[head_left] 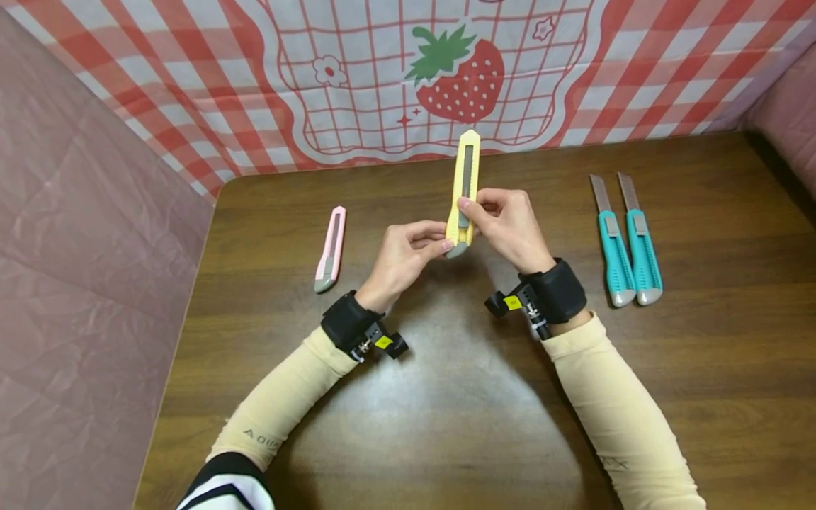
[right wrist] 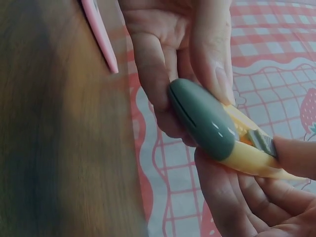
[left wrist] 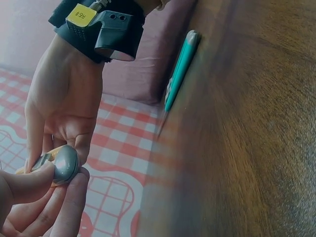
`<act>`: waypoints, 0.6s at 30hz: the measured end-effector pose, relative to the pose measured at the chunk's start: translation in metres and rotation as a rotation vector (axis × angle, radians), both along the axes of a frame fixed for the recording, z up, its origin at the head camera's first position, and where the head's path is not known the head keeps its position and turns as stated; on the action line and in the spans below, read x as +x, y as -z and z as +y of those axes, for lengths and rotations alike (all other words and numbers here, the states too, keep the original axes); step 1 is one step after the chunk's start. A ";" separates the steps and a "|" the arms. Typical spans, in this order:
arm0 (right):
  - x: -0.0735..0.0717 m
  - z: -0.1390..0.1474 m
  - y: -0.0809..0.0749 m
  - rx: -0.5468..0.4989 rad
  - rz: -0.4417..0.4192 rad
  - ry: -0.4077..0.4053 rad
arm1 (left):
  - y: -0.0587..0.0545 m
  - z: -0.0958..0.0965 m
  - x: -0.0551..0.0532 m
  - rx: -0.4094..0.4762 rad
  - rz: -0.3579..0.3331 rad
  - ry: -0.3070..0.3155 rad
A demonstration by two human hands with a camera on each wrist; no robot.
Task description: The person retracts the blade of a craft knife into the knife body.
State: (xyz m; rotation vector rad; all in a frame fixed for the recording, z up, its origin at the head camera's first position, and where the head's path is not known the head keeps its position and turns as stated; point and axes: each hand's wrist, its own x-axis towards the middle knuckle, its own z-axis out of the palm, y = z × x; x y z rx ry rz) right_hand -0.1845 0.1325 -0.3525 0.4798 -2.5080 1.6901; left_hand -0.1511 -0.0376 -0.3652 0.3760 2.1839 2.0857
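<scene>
Both hands hold a yellow utility knife point(head_left: 470, 145) upright above the table, its grey end cap point(right wrist: 202, 118) at the bottom. No blade shows past its pointed top. My left hand point(head_left: 400, 256) pinches the lower end between thumb and fingers, beside the cap. Higher up, my right hand point(head_left: 515, 225) grips the body, with its thumb on the grey slider point(right wrist: 261, 142). A pink utility knife point(head_left: 333, 244) lies on the table left of the left hand. Right of the right hand lie two teal utility knives, one point(head_left: 615, 262) beside the other point(head_left: 645, 258), blades extended.
The brown wooden table point(head_left: 446, 411) reaches under both arms. Behind it hangs a red-and-white checked cloth point(head_left: 357, 106) with a strawberry print. Pink fabric point(head_left: 83, 234) covers the left side. Each wrist wears a black strap with a small camera.
</scene>
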 end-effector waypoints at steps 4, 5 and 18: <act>-0.005 0.002 0.008 0.006 0.008 0.000 | -0.001 0.001 0.000 0.010 -0.009 -0.006; -0.005 0.002 0.007 0.005 0.010 -0.002 | 0.000 0.001 0.001 0.010 -0.008 -0.007; 0.017 -0.008 -0.023 0.050 0.024 -0.024 | 0.000 0.000 0.000 0.043 -0.030 -0.018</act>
